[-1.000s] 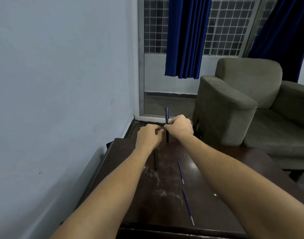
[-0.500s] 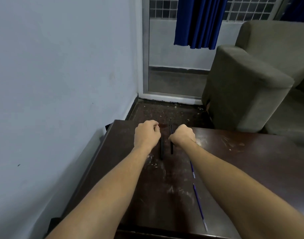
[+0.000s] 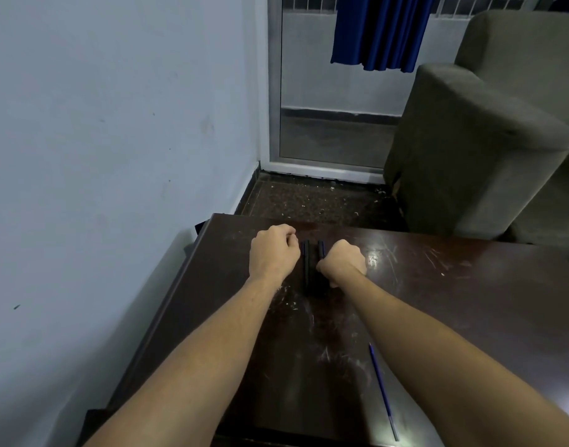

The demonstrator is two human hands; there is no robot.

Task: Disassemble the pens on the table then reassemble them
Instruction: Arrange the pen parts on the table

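Centrally, your left hand [image 3: 273, 253] and right hand [image 3: 343, 262] curl beside two barrels [image 3: 306, 266]; any contents hidden. Lay parts parallel, clear of the refill [image 3: 381, 388], lower right.

Two pen barrels lie side by side on the tabletop [image 3: 454, 301], near its far edge, between the hands. The left barrel [image 3: 305, 269] is just beside the left hand [image 3: 273, 254], the right barrel [image 3: 321, 248] against the right hand [image 3: 343, 261] (which hides part of it). A pen refill [image 3: 381, 388] lies well nearer, by the front edge, just left of the right forearm. A wall [image 3: 99, 156] stands left of the tabletop, an armchair [image 3: 470, 140] behind it to the right, and a glazed door [image 3: 328, 124] between them, a curtain [image 3: 380, 30] hanging before it.
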